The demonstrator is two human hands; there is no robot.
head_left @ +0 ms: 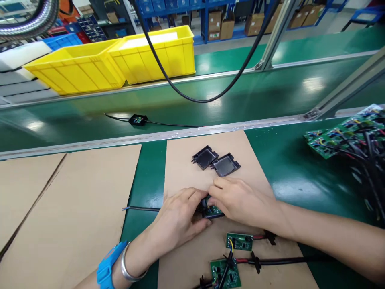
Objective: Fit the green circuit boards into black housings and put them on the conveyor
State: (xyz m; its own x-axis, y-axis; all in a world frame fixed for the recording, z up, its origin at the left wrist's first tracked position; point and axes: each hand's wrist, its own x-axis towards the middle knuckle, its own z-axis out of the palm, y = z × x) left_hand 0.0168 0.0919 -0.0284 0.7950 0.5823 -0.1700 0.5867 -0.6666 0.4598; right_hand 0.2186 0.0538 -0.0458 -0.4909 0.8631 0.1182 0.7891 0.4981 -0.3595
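Both hands meet over a green circuit board in a black plastic housing (213,212) on a cardboard sheet. My left hand (180,216) grips its left side, thumb along the near edge and fingers on top. From above and the right, my right hand (237,198) has its fingers closed at the housing's upper edge; what the fingertips pinch is hidden. A black cable (142,208) with a stripped end runs out to the left under my left hand. Just beyond lie two open black case halves (226,164). Nearer me are two wired circuit boards (240,241).
A pile of circuit boards with black cables (349,136) lies at the right. A cased board with cables (138,119) rests on the green belt beyond the metal rail. Yellow bins (159,54) stand behind. A black cable loop (207,100) hangs ahead.
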